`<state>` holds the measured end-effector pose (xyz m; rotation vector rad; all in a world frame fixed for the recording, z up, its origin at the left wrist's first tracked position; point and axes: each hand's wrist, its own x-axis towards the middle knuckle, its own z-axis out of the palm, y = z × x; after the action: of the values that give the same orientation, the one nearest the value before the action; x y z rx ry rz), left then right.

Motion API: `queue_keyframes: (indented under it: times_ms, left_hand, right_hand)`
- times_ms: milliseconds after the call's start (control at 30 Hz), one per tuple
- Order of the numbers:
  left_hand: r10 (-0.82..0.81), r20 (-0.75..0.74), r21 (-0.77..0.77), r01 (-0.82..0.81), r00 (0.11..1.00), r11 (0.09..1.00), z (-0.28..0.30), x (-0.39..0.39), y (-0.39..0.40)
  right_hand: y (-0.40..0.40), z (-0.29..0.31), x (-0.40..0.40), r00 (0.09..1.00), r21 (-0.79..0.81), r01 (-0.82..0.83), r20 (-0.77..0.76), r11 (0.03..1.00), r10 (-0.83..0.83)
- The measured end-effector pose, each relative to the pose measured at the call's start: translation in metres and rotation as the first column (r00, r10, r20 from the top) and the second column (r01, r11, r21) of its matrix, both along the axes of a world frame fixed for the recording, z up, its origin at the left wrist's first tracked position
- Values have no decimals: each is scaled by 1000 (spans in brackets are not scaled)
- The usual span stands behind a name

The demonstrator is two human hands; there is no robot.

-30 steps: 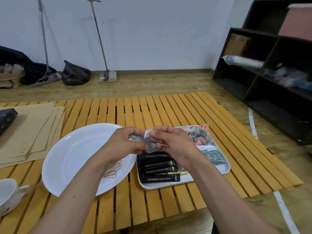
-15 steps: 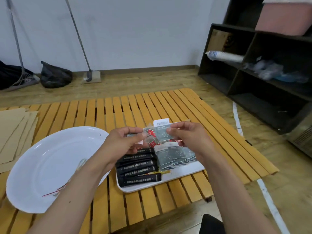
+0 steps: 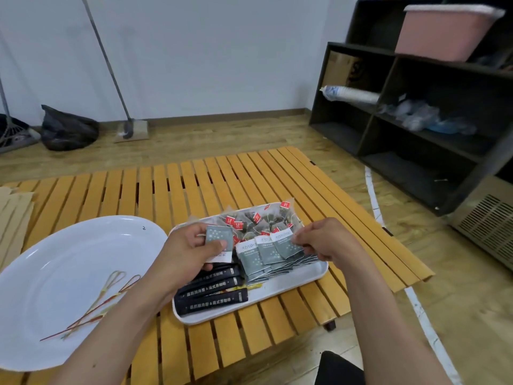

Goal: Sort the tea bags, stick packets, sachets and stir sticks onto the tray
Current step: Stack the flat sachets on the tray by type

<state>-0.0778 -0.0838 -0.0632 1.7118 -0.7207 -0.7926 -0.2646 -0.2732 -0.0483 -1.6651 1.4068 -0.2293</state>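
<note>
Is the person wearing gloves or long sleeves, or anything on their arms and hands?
No gloves and no long sleeves. The left hand and right hand are both bare, and both forearms are uncovered all the way to the bottom edge of the picture. No watch, bracelet or ring shows on either side. Any sleeve would sit higher up, out of view.

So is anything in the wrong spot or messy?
Yes. The stir sticks lie loose on the white plate, not on the tray with the rest. One grey sachet is in the left hand, off its pile. The right hand pinches the top of the slanted sachet stack. Nothing looks spilled or torn.
</note>
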Motion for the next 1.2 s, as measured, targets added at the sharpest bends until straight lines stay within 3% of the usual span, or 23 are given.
queue_keyframes:
  times_ms: [400, 500, 600, 733, 933, 1067, 1133, 1200]
  left_hand:
    - [41, -34, -5, -41, 999, 999, 5, -3, 2]
    - [17, -30, 0, -17, 999, 1000, 7, -3, 3]
    - [-39, 13, 17, 39, 999, 999, 10, -4, 4]
    - [-97, 29, 49, 96, 995, 994, 13, -8, 5]
    - [42, -35, -51, -44, 999, 998, 12, -7, -1]
    - [29, -55, -84, -33, 998, 996, 9, -14, -2]
    - [64, -64, -94, -69, 996, 993, 8, -12, -2]
    - [92, 30, -55, -90, 995, 994, 7, -5, 0]
  right_hand:
    - [7, -1, 14, 991, -123, -118, -84, 985, 108]
    - [20, 11, 16, 980, -196, -108, 142, 975, 138]
    - [43, 22, 24, 893, -125, -274, 335, 954, 300]
    - [52, 19, 33, 831, -104, -435, 335, 894, 443]
    - [47, 22, 22, 844, 34, -464, 322, 885, 430]
    - [43, 24, 22, 877, 37, -348, 366, 937, 311]
    - [32, 23, 15, 918, -15, -173, 360, 985, 167]
    - [17, 19, 6, 944, -57, -5, 329, 998, 24]
